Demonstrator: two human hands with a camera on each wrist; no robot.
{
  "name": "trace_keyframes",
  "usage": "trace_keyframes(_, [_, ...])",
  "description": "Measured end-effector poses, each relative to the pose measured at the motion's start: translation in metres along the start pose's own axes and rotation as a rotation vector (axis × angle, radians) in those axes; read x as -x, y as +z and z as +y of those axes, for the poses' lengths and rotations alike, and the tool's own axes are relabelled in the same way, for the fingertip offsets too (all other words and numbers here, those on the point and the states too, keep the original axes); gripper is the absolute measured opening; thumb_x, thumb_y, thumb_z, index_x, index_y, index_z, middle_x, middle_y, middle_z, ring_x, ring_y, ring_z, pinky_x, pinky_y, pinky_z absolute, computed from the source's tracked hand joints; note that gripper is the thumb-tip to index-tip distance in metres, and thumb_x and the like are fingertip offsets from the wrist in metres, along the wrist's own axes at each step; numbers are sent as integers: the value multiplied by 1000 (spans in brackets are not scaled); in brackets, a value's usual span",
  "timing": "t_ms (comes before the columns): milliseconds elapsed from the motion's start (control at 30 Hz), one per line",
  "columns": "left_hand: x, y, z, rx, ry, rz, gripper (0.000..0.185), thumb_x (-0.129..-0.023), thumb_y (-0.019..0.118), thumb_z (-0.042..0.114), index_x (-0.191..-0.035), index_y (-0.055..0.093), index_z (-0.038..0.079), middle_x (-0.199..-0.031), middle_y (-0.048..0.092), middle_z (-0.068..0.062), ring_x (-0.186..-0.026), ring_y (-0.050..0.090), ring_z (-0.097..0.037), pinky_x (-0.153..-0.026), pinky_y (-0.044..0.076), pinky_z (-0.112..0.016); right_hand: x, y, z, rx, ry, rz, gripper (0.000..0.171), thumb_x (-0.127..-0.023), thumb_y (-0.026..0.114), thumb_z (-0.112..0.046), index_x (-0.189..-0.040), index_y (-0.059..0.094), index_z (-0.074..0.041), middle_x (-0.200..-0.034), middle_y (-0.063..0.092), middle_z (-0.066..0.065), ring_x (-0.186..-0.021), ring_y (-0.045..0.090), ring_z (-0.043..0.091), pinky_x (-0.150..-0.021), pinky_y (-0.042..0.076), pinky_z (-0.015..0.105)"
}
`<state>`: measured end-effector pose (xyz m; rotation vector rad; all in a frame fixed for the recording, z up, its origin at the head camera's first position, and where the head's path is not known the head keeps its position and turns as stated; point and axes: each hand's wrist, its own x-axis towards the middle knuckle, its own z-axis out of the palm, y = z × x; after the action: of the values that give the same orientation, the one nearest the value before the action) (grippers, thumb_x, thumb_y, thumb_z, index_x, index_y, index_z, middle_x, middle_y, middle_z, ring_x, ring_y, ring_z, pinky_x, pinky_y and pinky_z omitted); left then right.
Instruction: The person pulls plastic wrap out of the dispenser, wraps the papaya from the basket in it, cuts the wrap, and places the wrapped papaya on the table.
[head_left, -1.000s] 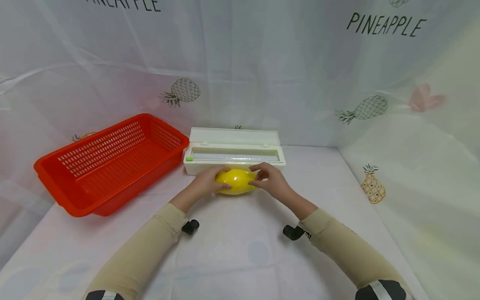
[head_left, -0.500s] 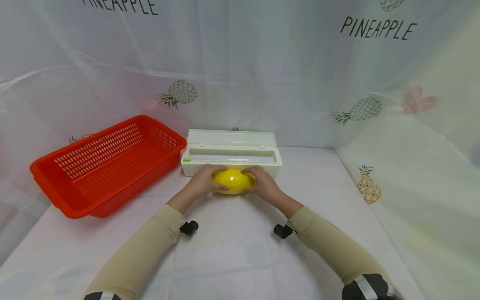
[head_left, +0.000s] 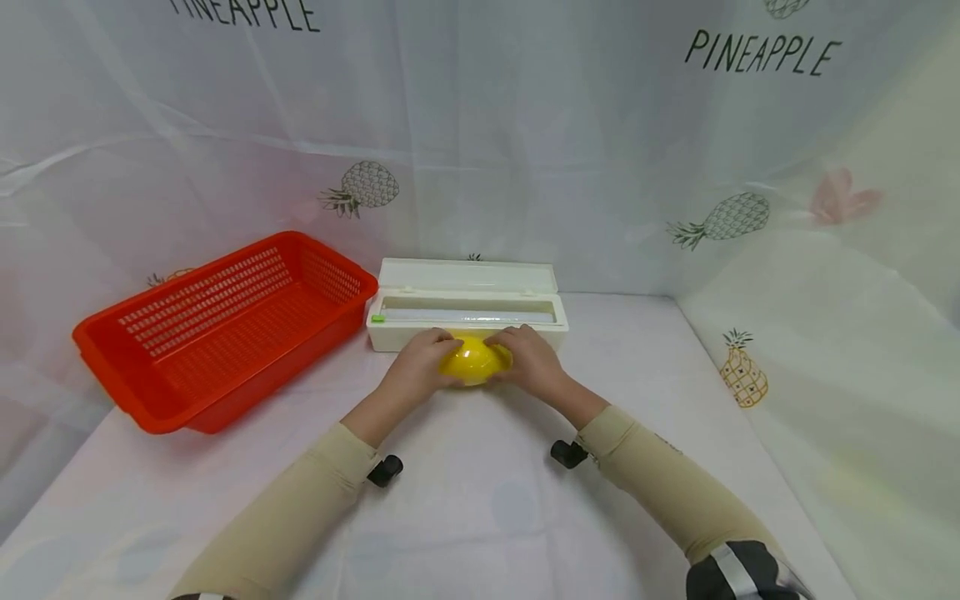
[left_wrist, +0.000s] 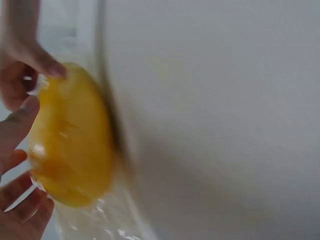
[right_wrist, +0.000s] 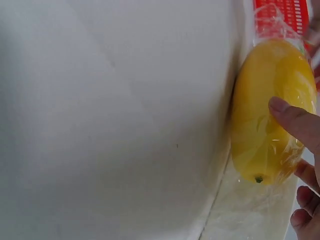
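A glossy yellow oval fruit point(head_left: 472, 362) lies on the table just in front of the white cling-film dispenser box point(head_left: 467, 305), whose lid stands open. Clear film point(right_wrist: 272, 25) covers the fruit and bunches at its ends. My left hand point(head_left: 417, 365) grips the fruit's left end, and my right hand point(head_left: 529, 358) grips its right end. In the left wrist view the fruit point(left_wrist: 70, 145) sits between thumb and fingers point(left_wrist: 22, 202). The right wrist view shows my thumb point(right_wrist: 295, 120) pressing on the wrapped fruit point(right_wrist: 265, 115).
A red slotted plastic basket point(head_left: 217, 321) stands at the left, touching the dispenser's left end. A white cloth with pineapple prints point(head_left: 738, 215) covers the table and hangs as walls behind and on the right.
Both hands have closed in over the fruit, so less of it shows between them. The right hand has moved left onto it. The fruit stays in front of the dispenser.
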<state>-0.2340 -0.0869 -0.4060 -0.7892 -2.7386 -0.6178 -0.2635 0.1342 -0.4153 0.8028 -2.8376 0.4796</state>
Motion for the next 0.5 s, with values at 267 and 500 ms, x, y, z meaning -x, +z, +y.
trace_keyframes(267, [-11,13,-8,-98,-45,-74,69,-68,91,29,-125,61,4,-117,53,-12,-107,50,-28,-98,44,-40,-3,1,-2,59,-29,-11,67,-67,89,-43,-119,66,-9,-123,53,7,-111,45,25,-97,38,42])
trace_keyframes(500, [-21,16,0,-328,-54,-138,88,-56,94,46,-118,49,3,-105,45,-13,-94,48,-29,-85,44,-43,-6,7,-12,156,-34,7,73,-62,91,-45,-113,59,-4,-118,49,9,-106,45,26,-86,39,38])
